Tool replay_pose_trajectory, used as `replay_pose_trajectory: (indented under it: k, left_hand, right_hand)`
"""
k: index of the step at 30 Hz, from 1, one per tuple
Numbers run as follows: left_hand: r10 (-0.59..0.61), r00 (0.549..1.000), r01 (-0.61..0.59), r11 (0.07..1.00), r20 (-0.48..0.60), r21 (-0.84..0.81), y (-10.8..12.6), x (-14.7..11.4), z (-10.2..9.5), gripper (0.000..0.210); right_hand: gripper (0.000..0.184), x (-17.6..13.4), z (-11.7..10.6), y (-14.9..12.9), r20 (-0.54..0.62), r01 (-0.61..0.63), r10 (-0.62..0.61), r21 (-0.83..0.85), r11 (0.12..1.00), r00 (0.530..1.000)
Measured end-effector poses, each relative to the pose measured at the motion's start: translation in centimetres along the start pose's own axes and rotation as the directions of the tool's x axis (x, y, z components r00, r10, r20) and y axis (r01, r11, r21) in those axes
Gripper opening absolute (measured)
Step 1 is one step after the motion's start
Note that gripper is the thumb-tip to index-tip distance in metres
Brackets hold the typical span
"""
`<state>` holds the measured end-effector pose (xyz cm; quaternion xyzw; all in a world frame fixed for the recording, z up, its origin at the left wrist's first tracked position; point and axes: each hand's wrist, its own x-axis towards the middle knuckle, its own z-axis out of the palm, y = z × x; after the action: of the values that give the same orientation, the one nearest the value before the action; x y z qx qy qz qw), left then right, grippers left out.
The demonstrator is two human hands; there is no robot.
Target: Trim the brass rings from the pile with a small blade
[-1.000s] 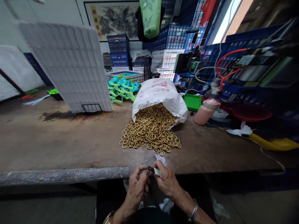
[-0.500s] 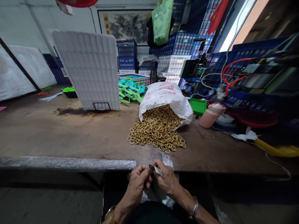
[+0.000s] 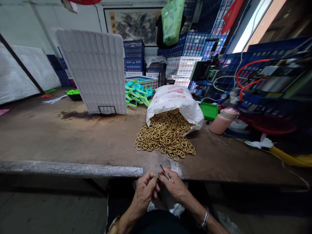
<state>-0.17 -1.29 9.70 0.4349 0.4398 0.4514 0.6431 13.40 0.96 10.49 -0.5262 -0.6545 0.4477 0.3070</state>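
Just below the table's front edge, my two hands meet at the fingertips. The fingers of my left hand (image 3: 146,188) are pinched together, and whatever lies between them is hidden. My right hand (image 3: 174,186) is closed around a small knife-like tool (image 3: 165,171) with a thin dark end and a pale grip. Its dark end points up and to the left, and its exact kind is unclear. On the table beyond my hands lies a pile of brass-coloured rings (image 3: 165,135), spilling from the mouth of a white woven sack (image 3: 170,97).
A white ribbed panel (image 3: 92,71) stands in a wire holder at left. Blue-green plastic pieces (image 3: 137,92) lie behind the sack. To the right are a pink bottle (image 3: 223,121), a green tray (image 3: 209,111) and a red dish (image 3: 273,126). Silver tape covers the table edge (image 3: 73,168).
The tool in my right hand has turned, its dark end now pointing up and showing narrower. My right thumb has come closer to my left fingertips. The view has shifted slightly.
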Motion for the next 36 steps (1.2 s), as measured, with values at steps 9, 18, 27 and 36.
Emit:
replay_pose_trajectory:
  k: [9, 18, 27, 36]
  left_hand:
    - [-0.081, 0.994, 0.092, 0.984, 0.073, -0.151, -0.4, 0.6, 0.4, 0.033]
    - [-0.114, 0.993, 0.106, 0.955, -0.013, -0.277, -0.2, 1.3, 1.4, 0.031]
    - [-0.192, 0.979, 0.170, 0.950, -0.060, -0.263, 0.2, 1.9, 2.0, 0.035]
    - [-0.204, 0.976, 0.191, 0.970, -0.075, -0.153, -0.3, 2.4, 1.7, 0.034]
  right_hand:
    - [0.026, 0.3, -0.7, 0.6, 0.010, -0.011, 0.010, 0.083, 0.996, 1.000]
    - [0.014, -0.3, -1.1, 1.8, 0.030, 0.086, -0.080, -0.349, 0.933, 0.996]
    - [0.022, 0.0, -1.0, 2.6, 0.002, 0.113, -0.136, -0.564, 0.818, 0.991]
    - [0.021, 0.5, -1.3, 2.6, 0.025, 0.049, -0.043, -0.577, 0.815, 0.999]
